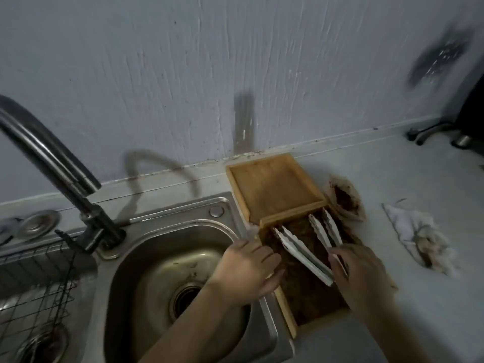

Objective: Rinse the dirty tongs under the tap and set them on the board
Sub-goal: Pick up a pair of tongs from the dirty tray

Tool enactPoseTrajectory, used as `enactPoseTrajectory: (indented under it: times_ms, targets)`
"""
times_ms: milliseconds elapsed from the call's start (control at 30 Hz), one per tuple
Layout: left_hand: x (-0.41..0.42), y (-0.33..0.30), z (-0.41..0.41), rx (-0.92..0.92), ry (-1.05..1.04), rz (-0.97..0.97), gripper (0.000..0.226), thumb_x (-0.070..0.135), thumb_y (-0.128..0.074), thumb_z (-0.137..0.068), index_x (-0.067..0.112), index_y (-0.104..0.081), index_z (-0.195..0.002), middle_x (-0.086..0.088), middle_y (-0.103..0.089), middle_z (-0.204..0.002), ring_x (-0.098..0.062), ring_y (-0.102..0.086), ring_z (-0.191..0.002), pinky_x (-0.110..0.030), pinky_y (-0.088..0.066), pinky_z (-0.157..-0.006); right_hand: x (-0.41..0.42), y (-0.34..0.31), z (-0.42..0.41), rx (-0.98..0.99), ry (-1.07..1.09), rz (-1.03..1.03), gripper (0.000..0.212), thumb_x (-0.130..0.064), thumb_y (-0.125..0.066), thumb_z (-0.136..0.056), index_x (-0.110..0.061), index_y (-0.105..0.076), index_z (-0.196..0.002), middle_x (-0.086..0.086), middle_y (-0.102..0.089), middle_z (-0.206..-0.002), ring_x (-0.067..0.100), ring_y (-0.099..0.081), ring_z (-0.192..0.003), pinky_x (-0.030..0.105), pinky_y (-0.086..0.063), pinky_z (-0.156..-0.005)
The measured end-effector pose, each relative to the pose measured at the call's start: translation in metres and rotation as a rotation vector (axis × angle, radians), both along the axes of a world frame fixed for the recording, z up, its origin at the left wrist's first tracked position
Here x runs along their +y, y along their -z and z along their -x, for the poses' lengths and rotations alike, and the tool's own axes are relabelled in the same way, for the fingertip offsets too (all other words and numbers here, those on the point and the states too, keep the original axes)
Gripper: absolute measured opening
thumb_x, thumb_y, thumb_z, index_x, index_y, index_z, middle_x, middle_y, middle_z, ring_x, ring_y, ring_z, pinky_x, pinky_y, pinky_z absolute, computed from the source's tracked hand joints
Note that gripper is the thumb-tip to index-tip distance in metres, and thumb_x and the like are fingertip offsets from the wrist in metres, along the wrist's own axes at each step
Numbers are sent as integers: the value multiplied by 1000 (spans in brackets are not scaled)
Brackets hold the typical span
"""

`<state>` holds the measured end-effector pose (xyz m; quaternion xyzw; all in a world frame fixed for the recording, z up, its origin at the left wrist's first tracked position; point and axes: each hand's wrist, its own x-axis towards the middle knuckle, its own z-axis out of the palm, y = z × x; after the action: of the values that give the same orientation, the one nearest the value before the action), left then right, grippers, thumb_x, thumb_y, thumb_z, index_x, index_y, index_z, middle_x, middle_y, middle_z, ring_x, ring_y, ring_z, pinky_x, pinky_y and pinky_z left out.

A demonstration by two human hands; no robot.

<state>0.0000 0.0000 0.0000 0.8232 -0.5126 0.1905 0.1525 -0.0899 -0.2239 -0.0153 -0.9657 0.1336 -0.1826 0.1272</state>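
1. Landmark: sink (146, 237). Tongs lie just right of its right rim, in the dirt-filled tray (309, 297) that joins the near end of the clean board (272, 187).
2. Two pairs: left tongs (301, 251) and right tongs (324, 227). Both long axes run diagonally, tips toward the wall and slightly sink-ward, handle ends toward the person.
3. Left hand (248, 271) sits over the sink's right rim, fingers loosely extended, touching the tray edge, holding nothing I can see.
4. Right hand (364, 276) is farther from the sink, fingers curled at the handle ends; grip looks started, but which pair it has, can't tell.
5. Tap (52, 163) is at the sink's far-left corner. Judgement: right hand lifts, tongs then travel left across the basin.
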Motion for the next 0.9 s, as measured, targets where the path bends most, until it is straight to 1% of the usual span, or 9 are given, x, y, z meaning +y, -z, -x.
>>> enactPoseTrajectory:
  times_ms: [67, 133, 233, 333, 433, 533, 633, 800, 900]
  targets:
    - [-9, 9, -1, 39, 5, -79, 27, 40, -53, -83, 21, -71, -82, 6, -71, -83, -12, -66, -76, -26, -53, -67, 1, 6, 0, 76, 57, 7, 14, -15, -77, -72, -11, -72, -85, 8, -67, -81, 29, -62, -77, 39, -53, -64]
    - [-16, 22, 2, 53, 2, -152, 29, 42, -51, -82, 23, -73, -81, 7, -72, -88, -12, -67, -84, -27, -54, -75, 4, 15, 2, 168, 64, 11, 13, -19, -77, -72, -12, -73, -82, 7, -65, -78, 27, -60, -74, 37, -52, -59]
    - [-25, 36, 3, 64, -3, -187, 29, 43, -49, -81, 25, -72, -75, 8, -70, -82, -12, -67, -81, -24, -54, -78, 5, 22, 2, 176, 95, 5, 10, -20, -73, -75, -11, -74, -81, 6, -61, -77, 26, -56, -73, 37, -49, -59]
    - [-29, 46, 4, 99, -23, -194, 23, 37, -54, -81, 22, -68, -71, 5, -67, -71, -15, -65, -71, -26, -54, -77, 8, 18, -3, 225, 145, -29, 17, -24, -64, -85, -12, -72, -95, 6, -57, -93, 22, -53, -86, 34, -49, -68]
    - [-31, 50, 6, 108, -43, -171, 21, 33, -56, -81, 19, -68, -71, 2, -66, -70, -18, -65, -72, -33, -55, -86, 6, 15, -9, 342, 152, -100, 26, -27, -51, -92, -15, -64, -112, 5, -49, -116, 19, -50, -103, 28, -48, -82]
    - [-30, 47, 8, 112, -51, -179, 16, 30, -58, -80, 20, -67, -71, 3, -65, -69, -16, -65, -72, -36, -54, -91, 1, 11, -15, 454, 137, -129, 23, -21, -54, -90, -19, -64, -111, 2, -55, -111, 16, -56, -98, 30, -54, -83]
    - [-28, 47, 8, 141, -57, -193, 14, 28, -58, -79, 21, -66, -70, 4, -65, -69, -15, -64, -70, -35, -54, -91, -1, 8, -16, 452, 139, -125, 17, -16, -57, -88, -19, -67, -101, -1, -60, -98, 12, -58, -83, 28, -56, -73]
    - [-26, 46, 10, 190, -62, -194, 6, 26, -63, -75, 23, -65, -70, 5, -64, -70, -14, -64, -69, -28, -55, -86, 1, 7, -7, 288, 79, -178, 17, -22, -50, -92, -14, -60, -103, 1, -51, -102, 12, -53, -75, 23, -46, -68]
    - [-25, 44, 11, 203, -65, -209, 5, 28, -67, -70, 25, -64, -68, 8, -63, -68, -12, -62, -66, -23, -53, -76, 0, 5, -5, 201, 60, -219, 24, -24, -51, -92, -10, -62, -108, 5, -52, -107, 10, -47, -74, 22, -39, -69]
